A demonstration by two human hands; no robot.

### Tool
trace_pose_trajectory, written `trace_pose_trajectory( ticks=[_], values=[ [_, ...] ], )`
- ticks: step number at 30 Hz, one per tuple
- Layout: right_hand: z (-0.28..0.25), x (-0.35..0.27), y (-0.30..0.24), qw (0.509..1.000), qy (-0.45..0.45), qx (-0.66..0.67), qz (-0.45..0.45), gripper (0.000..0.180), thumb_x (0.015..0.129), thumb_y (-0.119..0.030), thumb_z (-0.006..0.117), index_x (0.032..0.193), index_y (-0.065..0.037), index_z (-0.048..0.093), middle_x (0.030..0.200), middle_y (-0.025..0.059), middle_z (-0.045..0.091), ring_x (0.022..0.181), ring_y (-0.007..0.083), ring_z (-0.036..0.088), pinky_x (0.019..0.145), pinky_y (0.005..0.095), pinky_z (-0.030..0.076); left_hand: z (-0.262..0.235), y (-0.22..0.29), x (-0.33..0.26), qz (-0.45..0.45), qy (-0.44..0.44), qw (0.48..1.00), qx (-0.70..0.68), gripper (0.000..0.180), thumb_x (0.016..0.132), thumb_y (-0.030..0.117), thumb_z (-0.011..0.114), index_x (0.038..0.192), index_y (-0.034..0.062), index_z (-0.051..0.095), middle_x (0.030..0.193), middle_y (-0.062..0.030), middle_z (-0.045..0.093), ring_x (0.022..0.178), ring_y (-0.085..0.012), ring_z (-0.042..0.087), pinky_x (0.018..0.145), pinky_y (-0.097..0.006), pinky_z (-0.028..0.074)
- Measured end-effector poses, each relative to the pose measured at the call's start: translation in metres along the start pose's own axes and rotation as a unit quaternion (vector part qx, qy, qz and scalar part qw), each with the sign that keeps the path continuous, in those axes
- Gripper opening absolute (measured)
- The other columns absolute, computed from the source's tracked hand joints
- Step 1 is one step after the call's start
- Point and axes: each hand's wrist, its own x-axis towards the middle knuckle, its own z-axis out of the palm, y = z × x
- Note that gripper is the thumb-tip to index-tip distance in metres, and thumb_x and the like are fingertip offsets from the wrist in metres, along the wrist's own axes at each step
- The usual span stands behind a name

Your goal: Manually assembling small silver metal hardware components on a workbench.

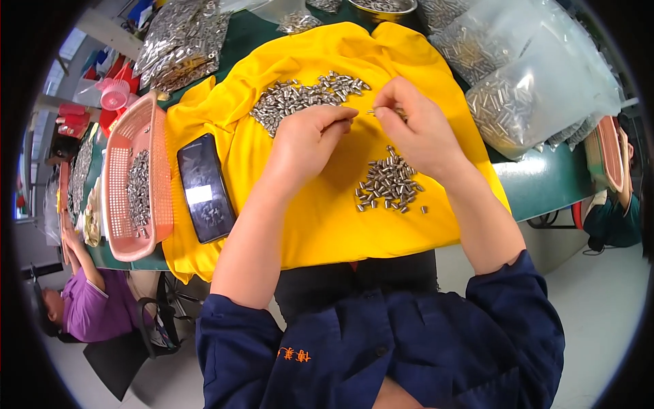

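Note:
Over a yellow cloth (pixel 327 235), both my hands are close together with a narrow gap between their fingertips. My left hand (pixel 303 146) is closed in a pinch, thumb against curled fingers; what it holds, if anything, is hidden. My right hand (pixel 421 133) is curled round a few small metal parts (pixel 400 112), partly covered by the fingers. One slim bit pokes out at its fingertips. A large heap of small silvery metal parts (pixel 293 99) lies beyond my left hand. Nearer me, below my right hand, sits a smaller pile of short cylindrical metal pieces (pixel 388 180).
A black phone (pixel 204 187) lies left on the cloth, beside a pink plastic basket (pixel 116 235) holding metal parts. Filled clear bags (pixel 504 102) crowd the right; more bags (pixel 184 44) and a metal bowl (pixel 385 12) stand at the back. A person in purple (pixel 102 307) sits at left.

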Motion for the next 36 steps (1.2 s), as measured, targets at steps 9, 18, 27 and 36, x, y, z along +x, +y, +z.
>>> trace_pose_trajectory(
  ticks=[9,18,27,36],
  values=[
    [-0.003,0.000,0.003,0.997,-0.031,0.065,0.020,0.008,0.077,-0.009,0.047,0.081,-0.003,0.047,0.067,0.0060,0.051,0.060,0.0148,0.047,0.057,0.0262,0.039,0.001,0.003,0.001,-0.058,0.048,0.971,-0.227,0.014,0.076,0.000,0.057,0.089,0.0016,0.060,0.082,-0.0031,0.059,0.074,-0.0109,0.056,0.066,-0.022,0.044],
    [-0.003,-0.003,-0.004,0.979,-0.087,0.175,0.059,0.002,0.081,-0.006,0.046,0.082,-0.005,0.045,0.075,-0.0038,0.042,0.067,0.0041,0.036,0.058,0.0175,0.032,0.002,0.006,-0.003,-0.120,-0.026,0.862,-0.492,0.012,0.078,0.000,0.057,0.090,0.0008,0.057,0.080,-0.0060,0.059,0.073,-0.0142,0.059,0.069,-0.025,0.048],
    [-0.003,-0.003,-0.007,0.983,-0.090,0.147,0.056,0.003,0.079,-0.005,0.046,0.081,-0.004,0.045,0.073,-0.0019,0.044,0.066,0.0057,0.039,0.057,0.0195,0.034,0.003,0.005,-0.003,-0.108,-0.020,0.883,-0.457,0.013,0.076,0.000,0.058,0.089,-0.0004,0.057,0.081,-0.0067,0.060,0.073,-0.0141,0.059,0.069,-0.025,0.048],
    [0.005,-0.007,-0.008,0.999,-0.044,-0.001,-0.014,0.006,0.077,-0.008,0.047,0.080,-0.004,0.044,0.065,0.0128,0.054,0.060,0.0296,0.053,0.054,0.0344,0.041,0.007,0.002,-0.001,-0.074,0.002,0.914,-0.400,0.012,0.075,-0.001,0.057,0.087,-0.0010,0.057,0.081,-0.0071,0.060,0.073,-0.0141,0.059,0.068,-0.025,0.049]
  ],
)
